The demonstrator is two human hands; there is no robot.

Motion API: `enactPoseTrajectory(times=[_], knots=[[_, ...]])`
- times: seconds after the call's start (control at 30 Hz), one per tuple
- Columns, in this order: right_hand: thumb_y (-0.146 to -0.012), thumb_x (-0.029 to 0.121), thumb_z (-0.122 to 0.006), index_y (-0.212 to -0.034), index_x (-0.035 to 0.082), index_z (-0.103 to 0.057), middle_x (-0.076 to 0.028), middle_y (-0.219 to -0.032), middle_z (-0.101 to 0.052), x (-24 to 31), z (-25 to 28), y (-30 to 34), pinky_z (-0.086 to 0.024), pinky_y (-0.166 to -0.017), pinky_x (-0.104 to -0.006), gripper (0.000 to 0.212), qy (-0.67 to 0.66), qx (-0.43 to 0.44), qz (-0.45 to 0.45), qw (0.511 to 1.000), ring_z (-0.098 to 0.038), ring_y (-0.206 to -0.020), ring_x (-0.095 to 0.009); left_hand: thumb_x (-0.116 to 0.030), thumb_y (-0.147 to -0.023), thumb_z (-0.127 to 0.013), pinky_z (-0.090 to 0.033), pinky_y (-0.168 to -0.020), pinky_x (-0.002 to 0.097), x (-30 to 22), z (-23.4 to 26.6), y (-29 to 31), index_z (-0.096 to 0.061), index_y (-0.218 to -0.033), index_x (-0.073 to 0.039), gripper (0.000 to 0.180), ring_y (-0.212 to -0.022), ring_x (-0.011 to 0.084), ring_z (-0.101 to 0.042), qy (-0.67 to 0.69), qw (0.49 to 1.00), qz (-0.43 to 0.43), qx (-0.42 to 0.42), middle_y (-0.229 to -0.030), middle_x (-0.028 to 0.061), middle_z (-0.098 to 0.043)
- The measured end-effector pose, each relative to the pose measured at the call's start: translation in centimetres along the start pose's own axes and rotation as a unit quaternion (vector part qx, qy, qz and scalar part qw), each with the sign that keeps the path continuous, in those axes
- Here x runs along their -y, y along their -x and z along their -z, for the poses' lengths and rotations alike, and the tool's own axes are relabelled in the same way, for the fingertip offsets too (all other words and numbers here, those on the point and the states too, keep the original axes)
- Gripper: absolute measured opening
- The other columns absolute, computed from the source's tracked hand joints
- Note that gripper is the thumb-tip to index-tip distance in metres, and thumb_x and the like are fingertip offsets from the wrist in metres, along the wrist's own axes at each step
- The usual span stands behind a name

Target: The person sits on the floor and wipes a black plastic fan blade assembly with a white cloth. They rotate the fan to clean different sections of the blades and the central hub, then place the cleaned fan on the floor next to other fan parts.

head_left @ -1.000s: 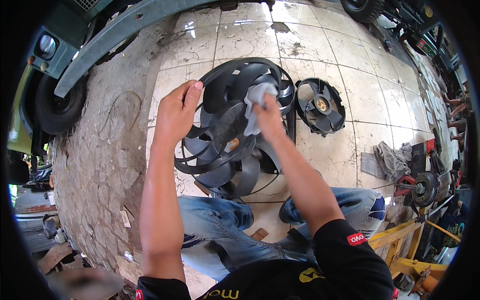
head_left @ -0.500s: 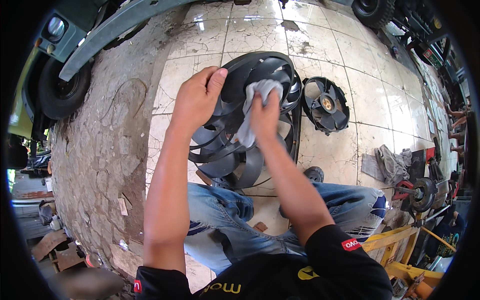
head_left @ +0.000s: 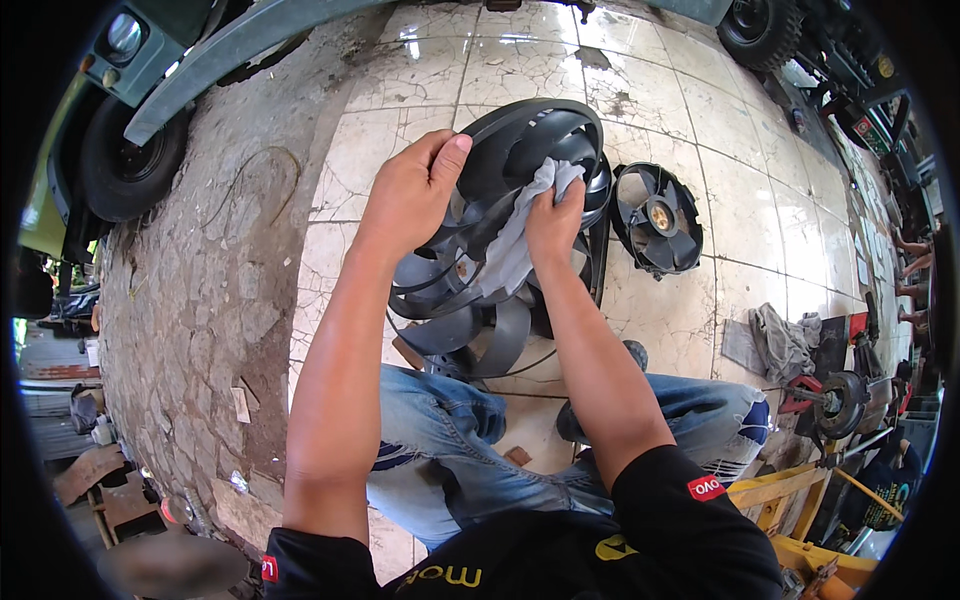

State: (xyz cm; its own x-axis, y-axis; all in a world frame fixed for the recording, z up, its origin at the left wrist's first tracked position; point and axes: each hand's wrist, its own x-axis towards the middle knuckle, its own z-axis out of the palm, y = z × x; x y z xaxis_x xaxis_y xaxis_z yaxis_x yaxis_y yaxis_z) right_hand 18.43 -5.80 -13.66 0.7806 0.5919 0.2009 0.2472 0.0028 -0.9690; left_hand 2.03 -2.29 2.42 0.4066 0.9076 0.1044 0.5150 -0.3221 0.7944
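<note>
A black plastic fan (head_left: 495, 150) with a round outer ring is tilted up in front of me. Its left rim is gripped by my left hand (head_left: 412, 195), thumb on top and fingers curled behind. My right hand (head_left: 556, 225) clasps a pale grey rag (head_left: 512, 248), pressed against the blades near the ring's right side; the rag's loose end hangs down to the left. Beneath lies a larger black fan assembly (head_left: 505, 335) with curved blades, partly hidden by my hands and the rag. To the right, a smaller round black fan (head_left: 658, 218) with a brownish hub rests on the tiles.
Cracked white tiles (head_left: 520, 65) lie ahead, with rough concrete (head_left: 215, 300) on the left. A vehicle tyre (head_left: 132, 165) stands at upper left, another (head_left: 757, 30) at upper right. On the right are a crumpled grey cloth (head_left: 785, 340) and a yellow metal frame (head_left: 790, 495).
My right hand and the rag have shifted right across the fan, and the rag is stretched out more. My left hand keeps its hold while the fan's tilt changes slightly.
</note>
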Motion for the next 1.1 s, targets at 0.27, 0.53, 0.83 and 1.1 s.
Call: enactPoseTrajectory(times=[0.27, 0.53, 0.83, 1.1], knots=[[-0.089, 0.006, -0.065, -0.107, 0.000, -0.058, -0.018, -0.094, -0.065, -1.6, 1.2, 9.1, -0.049, -0.076, -0.0379, 0.020, -0.004, 0.177, 0.043, 0.983, -0.062, -0.081, -0.028, -0.048, -0.101, -0.053, -0.048, -0.081, 0.0318, 3.7, 1.0, -1.0, -0.064, -0.118, 0.002, 0.054, -0.082, 0.0201, -0.059, 0.020, 0.997, -0.001, -0.073, -0.090, 0.0124, -0.067], [-0.077, 0.000, -0.066, -0.105, 0.003, -0.061, -0.017, -0.105, -0.061, 4.0, 0.3, 6.2, -0.050, -0.080, -0.0415, 0.029, 0.050, 0.125, 0.246, 0.960, -0.061, -0.095, -0.037, -0.050, -0.100, -0.055, -0.046, -0.085, 0.0297, 1.4, 0.4, 0.0, -0.063, -0.119, 0.006, 0.059, -0.090, 0.0165, -0.057, 0.085, 0.992, 0.083, -0.043, -0.097, 0.0108, -0.067], [-0.071, -0.003, -0.064, -0.107, 0.004, -0.061, -0.018, -0.110, -0.057, 2.1, 0.4, 8.4, -0.049, -0.087, -0.0469, 0.036, 0.077, 0.259, 0.271, 0.924, -0.058, -0.102, -0.042, -0.050, -0.099, -0.057, -0.045, -0.076, 0.0290, 3.5, 1.3, -0.2, -0.065, -0.116, 0.006, 0.059, -0.081, 0.0136, -0.052, 0.117, 0.988, 0.084, -0.052, -0.088, 0.0047, -0.062], [-0.098, 0.007, -0.056, -0.118, 0.001, -0.057, -0.008, -0.109, -0.065, 0.0, 3.0, -2.1, -0.050, -0.083, -0.0312, 0.021, -0.304, 0.071, -0.142, 0.939, -0.061, -0.096, -0.016, -0.049, -0.097, -0.061, -0.039, -0.065, 0.0244, 4.2, 1.6, -0.2, -0.064, -0.110, 0.001, 0.053, -0.072, 0.0075, -0.044, 0.204, 0.976, 0.057, 0.050, -0.078, -0.0033, -0.051]])
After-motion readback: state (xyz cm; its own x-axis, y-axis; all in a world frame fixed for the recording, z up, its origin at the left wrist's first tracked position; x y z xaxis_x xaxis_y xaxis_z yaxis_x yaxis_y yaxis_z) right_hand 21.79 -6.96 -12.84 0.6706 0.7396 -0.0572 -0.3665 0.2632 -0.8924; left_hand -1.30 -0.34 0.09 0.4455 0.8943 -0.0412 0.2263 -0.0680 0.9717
